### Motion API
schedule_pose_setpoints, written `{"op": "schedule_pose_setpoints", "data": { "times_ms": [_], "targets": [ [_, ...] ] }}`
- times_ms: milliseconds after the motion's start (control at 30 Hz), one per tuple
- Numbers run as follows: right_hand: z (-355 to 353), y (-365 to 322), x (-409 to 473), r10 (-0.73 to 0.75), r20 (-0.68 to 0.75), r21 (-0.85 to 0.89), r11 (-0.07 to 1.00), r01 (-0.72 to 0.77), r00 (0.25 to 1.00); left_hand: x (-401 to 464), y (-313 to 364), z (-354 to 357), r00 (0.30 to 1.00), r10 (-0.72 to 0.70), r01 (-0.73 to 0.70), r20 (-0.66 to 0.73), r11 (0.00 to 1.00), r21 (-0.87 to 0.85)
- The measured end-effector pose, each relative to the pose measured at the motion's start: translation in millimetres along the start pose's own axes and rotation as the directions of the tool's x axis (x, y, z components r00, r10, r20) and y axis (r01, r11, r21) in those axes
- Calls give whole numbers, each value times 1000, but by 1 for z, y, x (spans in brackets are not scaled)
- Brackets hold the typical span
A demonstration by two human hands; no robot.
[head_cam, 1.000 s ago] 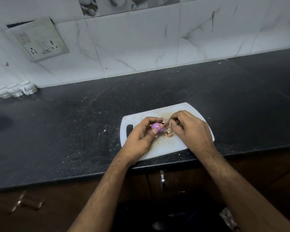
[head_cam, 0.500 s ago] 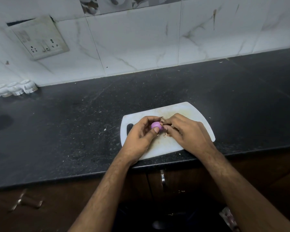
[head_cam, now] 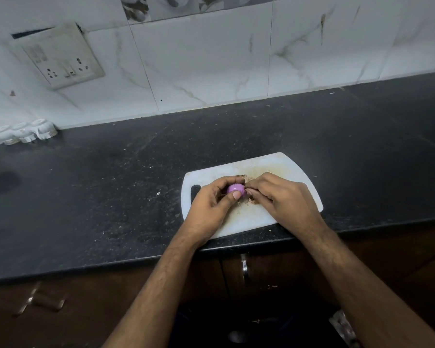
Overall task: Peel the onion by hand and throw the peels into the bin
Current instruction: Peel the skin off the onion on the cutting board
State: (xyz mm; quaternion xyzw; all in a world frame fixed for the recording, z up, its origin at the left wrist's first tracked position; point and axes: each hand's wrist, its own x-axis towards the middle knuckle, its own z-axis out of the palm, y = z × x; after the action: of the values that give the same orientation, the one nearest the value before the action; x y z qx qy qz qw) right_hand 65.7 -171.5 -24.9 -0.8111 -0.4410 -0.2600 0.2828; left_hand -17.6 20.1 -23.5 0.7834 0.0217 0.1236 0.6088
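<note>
Both forearms reach in from the near edge of the dark countertop (head_cam: 91, 187) and meet over the middle of the white cutting board (head_cam: 266, 164), which lies at that edge. The left hand (head_cam: 209, 204) is curled round the small purple onion (head_cam: 235, 189), thumb pressed on its near side and fingers arched over its far side, holding it just above the board. The right hand (head_cam: 284, 197), knuckles up, brings its bent fingertips against the onion's right side, pinching at the skin there, with brown peels (head_cam: 251, 201) scattered on the board beneath.
</note>
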Motion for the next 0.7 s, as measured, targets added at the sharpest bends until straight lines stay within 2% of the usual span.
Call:
{"op": "schedule_pose_setpoints", "data": {
  "times_ms": [700],
  "targets": [
    [3,0,0,-44,-66,-8,999,43,997,1,-1,0,1000,1,-1,8,1000,10]
  ]
}}
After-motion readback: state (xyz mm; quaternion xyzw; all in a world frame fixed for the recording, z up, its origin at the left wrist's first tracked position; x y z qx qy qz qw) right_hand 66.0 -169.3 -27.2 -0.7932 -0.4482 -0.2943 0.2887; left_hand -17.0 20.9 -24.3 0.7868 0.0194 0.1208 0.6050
